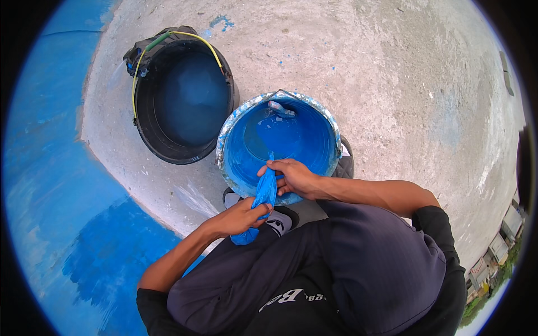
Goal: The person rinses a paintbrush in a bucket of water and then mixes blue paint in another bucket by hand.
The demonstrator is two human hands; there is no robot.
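Your left hand [242, 217] grips the blue bag [265, 190]; your right hand [296, 178] pinches its top. Maybe you're squeezing it; next likely needs holding tight.

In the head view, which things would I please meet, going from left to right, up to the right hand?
Blue-painted surface → black bucket → left hand → blue plastic bag → right hand. The paint bucket overlaps these last two, so I leave it out.

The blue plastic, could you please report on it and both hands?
Left hand gripping plastic low, right hand pinching its upper end. Plastic crumpled, upper end above blue bucket. Nothing visibly blocking either hand.
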